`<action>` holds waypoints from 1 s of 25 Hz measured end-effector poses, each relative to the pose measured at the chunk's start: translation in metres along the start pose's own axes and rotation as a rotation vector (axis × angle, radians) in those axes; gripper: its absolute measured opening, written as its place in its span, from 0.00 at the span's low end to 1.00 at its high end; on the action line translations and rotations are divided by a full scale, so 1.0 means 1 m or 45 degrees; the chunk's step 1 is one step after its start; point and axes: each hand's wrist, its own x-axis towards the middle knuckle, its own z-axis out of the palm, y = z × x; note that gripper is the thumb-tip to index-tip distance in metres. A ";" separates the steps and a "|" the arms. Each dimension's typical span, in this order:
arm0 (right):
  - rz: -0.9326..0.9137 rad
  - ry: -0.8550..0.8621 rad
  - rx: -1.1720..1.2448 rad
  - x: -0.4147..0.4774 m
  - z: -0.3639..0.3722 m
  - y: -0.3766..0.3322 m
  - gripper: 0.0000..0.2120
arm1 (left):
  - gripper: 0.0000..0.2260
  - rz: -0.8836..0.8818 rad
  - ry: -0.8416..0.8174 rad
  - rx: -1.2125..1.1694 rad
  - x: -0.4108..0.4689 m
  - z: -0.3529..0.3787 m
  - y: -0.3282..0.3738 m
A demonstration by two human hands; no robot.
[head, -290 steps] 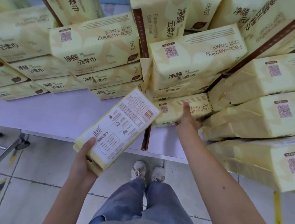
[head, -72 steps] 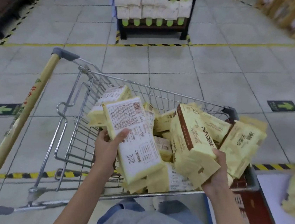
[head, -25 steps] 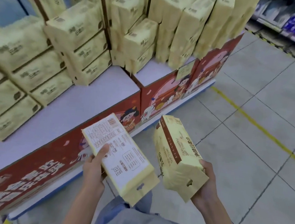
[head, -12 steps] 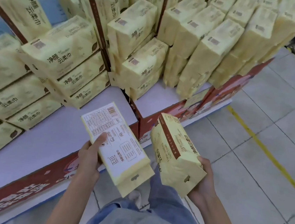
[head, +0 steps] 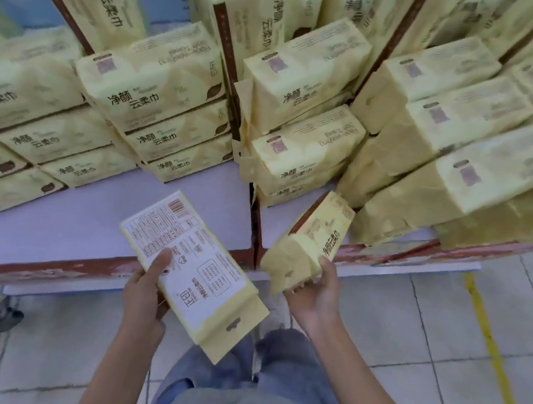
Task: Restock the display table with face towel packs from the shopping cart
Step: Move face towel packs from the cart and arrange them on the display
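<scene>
At display table (head: 56, 227) edge, clasps flat pack (head: 198, 267) in left hand (head: 145, 294), thumb atop; cups end of second pack (head: 314, 237) in right hand (head: 317, 294), fingers curled. Looks light, squashy, film-slick; grip mid-body

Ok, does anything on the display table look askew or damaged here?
Yes: the right-hand stacks on the display table appear to slump unevenly, lower packs look squashed, unlike the squared left stacks. The white-backed pack in the left hand and the yellow pack in the right hand look intact.
</scene>
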 end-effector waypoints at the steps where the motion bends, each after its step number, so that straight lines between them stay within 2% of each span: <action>1: 0.022 0.048 -0.001 0.013 0.007 0.001 0.37 | 0.08 -0.009 0.050 -0.022 -0.002 -0.002 -0.002; 5: 0.009 0.112 -0.171 0.054 0.030 0.025 0.39 | 0.08 -0.013 0.174 -0.061 -0.002 -0.013 0.002; 8: 0.052 0.226 -0.277 0.072 0.041 0.039 0.47 | 0.13 0.019 0.246 -0.082 0.001 -0.021 0.005; 14: 0.241 0.398 -0.466 0.082 0.051 0.021 0.31 | 0.09 0.044 0.269 -0.078 0.006 -0.021 0.012; 18: 0.268 0.562 -0.449 0.105 0.078 -0.008 0.34 | 0.06 0.024 0.242 -0.068 0.007 -0.015 0.011; 21: 0.271 0.677 -0.497 0.115 0.088 -0.004 0.37 | 0.05 0.043 0.240 -0.037 0.007 -0.015 0.009; 25: 0.136 0.773 -0.453 0.117 0.087 0.005 0.36 | 0.04 0.051 0.237 -0.021 0.007 -0.019 0.010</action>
